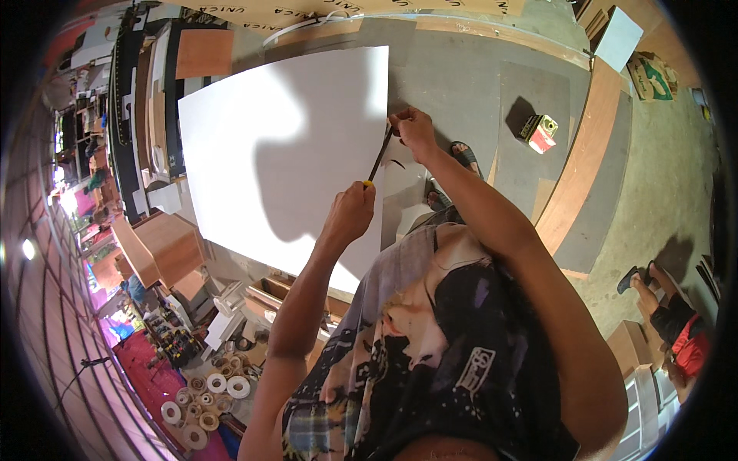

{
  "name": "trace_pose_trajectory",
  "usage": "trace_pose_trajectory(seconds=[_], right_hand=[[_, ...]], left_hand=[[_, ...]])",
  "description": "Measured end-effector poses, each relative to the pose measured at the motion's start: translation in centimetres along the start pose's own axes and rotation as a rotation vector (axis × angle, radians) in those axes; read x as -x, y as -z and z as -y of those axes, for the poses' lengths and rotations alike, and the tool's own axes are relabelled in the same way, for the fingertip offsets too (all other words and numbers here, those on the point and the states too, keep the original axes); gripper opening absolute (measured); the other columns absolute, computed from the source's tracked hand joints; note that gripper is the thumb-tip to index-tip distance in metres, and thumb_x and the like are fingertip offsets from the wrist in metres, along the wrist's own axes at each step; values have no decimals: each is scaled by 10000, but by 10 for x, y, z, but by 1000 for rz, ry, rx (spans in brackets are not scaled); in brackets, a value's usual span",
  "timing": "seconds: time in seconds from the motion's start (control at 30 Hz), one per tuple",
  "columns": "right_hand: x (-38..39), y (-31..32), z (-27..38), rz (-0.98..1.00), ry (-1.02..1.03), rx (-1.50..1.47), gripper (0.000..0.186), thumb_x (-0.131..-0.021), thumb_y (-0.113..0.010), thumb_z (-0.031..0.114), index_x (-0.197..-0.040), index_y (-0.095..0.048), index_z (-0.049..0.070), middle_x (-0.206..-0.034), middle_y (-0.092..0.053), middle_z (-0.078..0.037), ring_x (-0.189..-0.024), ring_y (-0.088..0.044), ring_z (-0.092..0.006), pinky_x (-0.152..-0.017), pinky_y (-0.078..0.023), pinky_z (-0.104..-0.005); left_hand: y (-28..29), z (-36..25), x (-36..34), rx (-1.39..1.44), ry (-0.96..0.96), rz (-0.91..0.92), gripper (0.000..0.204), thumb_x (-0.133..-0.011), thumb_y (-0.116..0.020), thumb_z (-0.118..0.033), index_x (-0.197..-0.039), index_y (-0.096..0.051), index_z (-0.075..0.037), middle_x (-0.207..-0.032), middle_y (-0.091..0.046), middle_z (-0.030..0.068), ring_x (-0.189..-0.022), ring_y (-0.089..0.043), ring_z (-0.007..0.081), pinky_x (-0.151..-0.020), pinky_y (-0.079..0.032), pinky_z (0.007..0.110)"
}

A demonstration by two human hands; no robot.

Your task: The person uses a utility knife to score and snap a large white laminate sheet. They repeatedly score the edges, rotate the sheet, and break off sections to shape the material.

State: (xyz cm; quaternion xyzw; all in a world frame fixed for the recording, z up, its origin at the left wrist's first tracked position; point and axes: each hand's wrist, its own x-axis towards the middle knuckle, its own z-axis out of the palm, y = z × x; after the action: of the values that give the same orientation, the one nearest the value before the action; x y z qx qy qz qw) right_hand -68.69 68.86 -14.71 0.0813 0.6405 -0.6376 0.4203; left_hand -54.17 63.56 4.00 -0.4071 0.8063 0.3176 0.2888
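Pale rolls [231, 387] lie clustered beside a red sheet [150, 369].

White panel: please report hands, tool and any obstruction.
Left hand grips dark tool; right hand at its far end. Tool at right edge of white panel. Shadow across panel; small box apart, right.

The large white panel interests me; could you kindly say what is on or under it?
A shadow falls across the white panel. At its right edge, the left hand and right hand hold a thin dark tool. Whatever lies underneath is covered.
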Motion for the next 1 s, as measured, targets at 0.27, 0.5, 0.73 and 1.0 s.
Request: trace_pose_trajectory(seconds=[0.27, 0.5, 0.73, 1.0], right_hand=[[14, -1, -5, -15, -106, 29, 190, -879, -684, 185, -958, -658, 14, -802, -666, -87, -698, -634, -157, -555, -517, -318], [2, 0, -17, -72, -110, 54, 249, -860, -701, 251, -963, -669, 26, -799, -684, -79, -748, -662, -178, -564, -514, -324], [7, -6, -40, -90, 96, 158, 179, -915, -671, 211, -893, -640, 36, -768, -656, -50, -669, -613, -140, -516, -498, -313], [22, -1, -31, -114, 13, 210, 202, -847, -691, 223, -906, -698, 30, -902, -723, -126, -868, -687, -250, -778, -524, -384]], left_hand=[[-24, 19, -3, -69, -112, -79, 402, -1019, -443, -298, -960, -558, 83, -810, -647, 304, -770, -629, 496, -688, -486, 539], [-12, 5, -8, -20, 36, 42, 423, -1015, -434, -314, -1003, -586, 80, -918, -653, 335, -914, -633, 499, -816, -481, 564], [-22, 13, 12, -77, -62, -17, 408, -1010, -426, -299, -1010, -575, 81, -938, -644, 347, -952, -614, 513, -835, -473, 564], [-30, 20, 10, -45, -4, -9, 394, -1010, -437, -297, -1036, -571, 73, -939, -640, 347, -963, -607, 517, -841, -468, 571]])
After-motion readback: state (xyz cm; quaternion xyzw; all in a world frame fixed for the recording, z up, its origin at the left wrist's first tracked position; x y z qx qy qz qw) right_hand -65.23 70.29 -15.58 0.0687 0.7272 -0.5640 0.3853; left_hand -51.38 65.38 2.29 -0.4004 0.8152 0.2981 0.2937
